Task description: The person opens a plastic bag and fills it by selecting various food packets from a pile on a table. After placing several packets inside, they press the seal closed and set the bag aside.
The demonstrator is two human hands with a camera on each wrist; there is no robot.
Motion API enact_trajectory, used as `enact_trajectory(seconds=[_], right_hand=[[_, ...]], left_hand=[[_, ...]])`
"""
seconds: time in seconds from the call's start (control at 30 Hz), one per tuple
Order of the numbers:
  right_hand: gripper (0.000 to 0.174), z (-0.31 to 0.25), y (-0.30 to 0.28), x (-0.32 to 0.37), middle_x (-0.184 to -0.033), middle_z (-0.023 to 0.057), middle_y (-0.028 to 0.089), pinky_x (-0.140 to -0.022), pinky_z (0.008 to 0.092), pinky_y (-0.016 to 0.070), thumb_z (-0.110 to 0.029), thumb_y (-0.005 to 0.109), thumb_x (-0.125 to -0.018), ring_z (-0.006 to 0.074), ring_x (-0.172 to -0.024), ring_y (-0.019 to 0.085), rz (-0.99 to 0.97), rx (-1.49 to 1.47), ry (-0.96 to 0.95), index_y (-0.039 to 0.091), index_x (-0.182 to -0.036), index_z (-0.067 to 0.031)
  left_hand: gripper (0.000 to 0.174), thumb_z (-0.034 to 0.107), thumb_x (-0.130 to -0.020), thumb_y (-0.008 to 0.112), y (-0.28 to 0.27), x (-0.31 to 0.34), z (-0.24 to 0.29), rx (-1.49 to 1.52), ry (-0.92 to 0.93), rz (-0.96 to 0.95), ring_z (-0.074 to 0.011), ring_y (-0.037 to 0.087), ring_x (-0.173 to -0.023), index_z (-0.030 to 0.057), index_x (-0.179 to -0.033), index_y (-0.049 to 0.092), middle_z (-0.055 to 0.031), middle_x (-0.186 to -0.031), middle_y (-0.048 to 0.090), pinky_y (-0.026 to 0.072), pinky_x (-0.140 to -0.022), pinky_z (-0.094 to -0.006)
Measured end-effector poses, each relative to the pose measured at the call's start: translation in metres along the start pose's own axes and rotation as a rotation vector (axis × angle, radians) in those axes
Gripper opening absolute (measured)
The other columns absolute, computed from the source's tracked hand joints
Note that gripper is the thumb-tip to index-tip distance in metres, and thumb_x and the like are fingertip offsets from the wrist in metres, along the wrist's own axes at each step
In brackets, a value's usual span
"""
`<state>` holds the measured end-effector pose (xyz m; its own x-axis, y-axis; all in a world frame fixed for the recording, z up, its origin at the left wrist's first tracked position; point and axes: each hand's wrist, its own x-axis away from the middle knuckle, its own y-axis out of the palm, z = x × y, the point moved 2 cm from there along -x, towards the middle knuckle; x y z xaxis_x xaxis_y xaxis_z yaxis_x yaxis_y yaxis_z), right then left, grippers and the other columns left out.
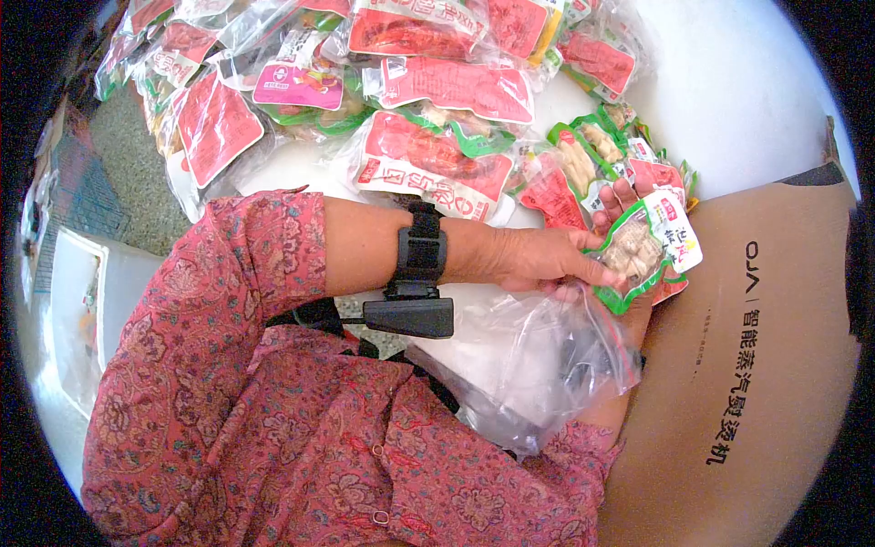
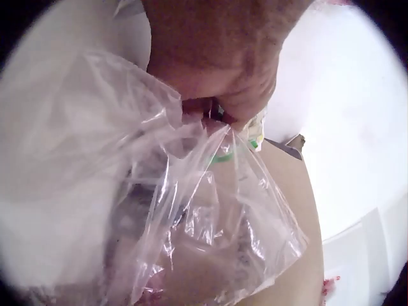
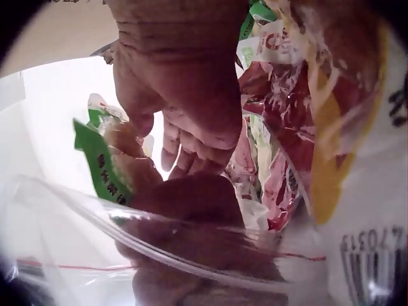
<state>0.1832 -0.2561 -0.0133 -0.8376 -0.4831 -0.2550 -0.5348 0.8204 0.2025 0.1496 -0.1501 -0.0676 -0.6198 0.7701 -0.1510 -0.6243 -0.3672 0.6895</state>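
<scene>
My left hand (image 1: pixel 551 260) pinches a small sealed snack packet (image 1: pixel 633 255) with green edges, a white label and pale pieces inside. From the same hand hangs a clear zip-lock bag (image 1: pixel 538 356) with a red strip, its plastic gathered at the fingers (image 2: pixel 210 108). Just behind the packet, my right hand (image 3: pixel 185 83) has its fingers loosely extended; in the head view only its fingertips (image 1: pixel 620 201) show past the packet. The bag's mouth crosses the lower part of the right wrist view, in front of the left hand.
Several red-labelled bagged packets (image 1: pixel 433 155) lie heaped across the white surface (image 1: pixel 729 73). More green-edged packets (image 1: pixel 583 155) lie beyond the right hand. A cardboard box (image 1: pixel 747 365) with printed characters stands along the right. Speckled floor (image 1: pixel 137 173) shows at the left.
</scene>
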Motion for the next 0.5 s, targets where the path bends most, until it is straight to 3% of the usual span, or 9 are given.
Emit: enact_trajectory(seconds=[0.1, 0.17, 0.2, 0.23, 0.3, 0.33, 0.4, 0.47, 0.5], right_hand=[[0.072, 0.004, -0.019, -0.008, -0.122, 0.0123, 0.043, -0.084, 0.0306, 0.0425, -0.049, 0.053, -0.076, 0.0245, -0.107, 0.046, 0.006, -0.096, 0.099, 0.031, -0.126, -0.0022], [0.072, 0.007, -0.039, -0.009, -0.117, 0.0115, 0.047, -0.080, 0.0326, 0.0448, -0.056, 0.046, -0.078, 0.0236, -0.102, 0.049, 0.211, -0.223, 0.144, 0.033, -0.125, -0.0026], [0.067, 0.003, -0.033, -0.006, -0.112, 0.0099, 0.051, -0.074, 0.0340, 0.0469, -0.057, 0.037, -0.082, 0.0235, -0.094, 0.053, 0.374, -0.186, 0.138, 0.037, -0.122, -0.0032], [0.067, 0.006, -0.029, -0.007, -0.112, 0.0099, 0.051, -0.074, 0.0340, 0.0469, -0.057, 0.037, -0.082, 0.0235, -0.094, 0.053, 0.374, -0.187, 0.139, 0.037, -0.122, -0.0032], [0.056, 0.008, -0.023, -0.010, -0.114, 0.0166, 0.049, -0.087, 0.0406, 0.0401, -0.043, 0.029, -0.089, 0.0277, -0.102, 0.050, 0.403, -0.038, 0.045, 0.031, -0.124, 0.0006], [0.050, 0.012, -0.037, -0.007, -0.112, 0.0173, 0.050, -0.088, 0.0405, 0.0393, -0.035, 0.031, -0.090, 0.0277, -0.100, 0.051, 0.217, -0.043, 0.112, 0.033, -0.123, 0.0017], [0.049, 0.012, -0.039, -0.008, -0.113, 0.0174, 0.049, -0.089, 0.0402, 0.0391, -0.034, 0.033, -0.090, 0.0273, -0.101, 0.051, 0.202, 0.033, 0.114, 0.032, -0.123, 0.0019], [0.048, 0.011, -0.029, -0.011, -0.114, 0.0175, 0.049, -0.089, 0.0400, 0.0389, -0.032, 0.035, -0.089, 0.0268, -0.102, 0.050, 0.187, 0.110, 0.117, 0.032, -0.123, 0.0022], [0.044, 0.012, -0.025, -0.012, -0.109, 0.0133, 0.051, -0.082, 0.0363, 0.0428, -0.028, 0.041, -0.087, 0.0233, -0.096, 0.053, 0.244, 0.033, 0.092, 0.036, -0.120, 0.0007]], left_hand=[[0.037, 0.023, -0.078, 0.061, -0.004, 0.002, 0.002, 0.066, 0.039, -0.007, -0.0032, 0.049, -0.056, 0.0108, -0.111, 0.049, 0.0052, -0.078, 0.056, 0.0335, -0.042, -0.0162], [0.040, 0.016, -0.078, 0.059, -0.005, 0.006, 0.008, -0.078, 0.060, 0.258, -0.0042, 0.046, -0.051, 0.0084, -0.115, 0.044, 0.0033, -0.074, 0.055, 0.0349, -0.041, -0.0174], [0.040, 0.016, -0.078, 0.059, -0.006, 0.005, 0.007, -0.077, 0.060, 0.259, -0.0042, 0.046, -0.051, 0.0084, -0.115, 0.044, 0.0033, -0.074, 0.055, 0.0349, -0.041, -0.0174], [0.045, 0.012, -0.077, 0.058, -0.007, 0.005, 0.006, -0.054, 0.052, 0.341, -0.0061, 0.047, -0.051, 0.0074, -0.118, 0.040, 0.0016, -0.070, 0.053, 0.0342, -0.040, -0.0194], [0.051, 0.009, -0.075, 0.057, -0.010, 0.005, 0.004, -0.029, 0.044, 0.423, -0.0080, 0.047, -0.051, 0.0064, -0.121, 0.035, -0.0001, -0.067, 0.052, 0.0335, -0.039, -0.0215], [0.056, 0.008, -0.074, 0.057, -0.011, 0.005, 0.004, -0.096, 0.054, 0.392, -0.0092, 0.048, -0.052, 0.0064, -0.124, 0.031, -0.0014, -0.069, 0.052, 0.0347, -0.039, -0.0224], [0.060, 0.008, -0.074, 0.056, -0.008, 0.006, 0.007, -0.163, 0.064, 0.360, -0.0104, 0.049, -0.053, 0.0064, -0.127, 0.027, -0.0026, -0.070, 0.052, 0.0359, -0.040, -0.0232], [0.043, 0.010, -0.077, 0.053, -0.002, 0.009, 0.011, -0.109, 0.056, 0.411, -0.0086, 0.046, -0.049, 0.0080, -0.115, 0.034, -0.0001, -0.065, 0.049, 0.0357, -0.040, -0.0216], [0.043, 0.010, -0.077, 0.053, -0.003, 0.009, 0.011, -0.110, 0.058, 0.411, -0.0086, 0.046, -0.049, 0.0080, -0.115, 0.034, -0.0001, -0.065, 0.049, 0.0357, -0.040, -0.0216]])
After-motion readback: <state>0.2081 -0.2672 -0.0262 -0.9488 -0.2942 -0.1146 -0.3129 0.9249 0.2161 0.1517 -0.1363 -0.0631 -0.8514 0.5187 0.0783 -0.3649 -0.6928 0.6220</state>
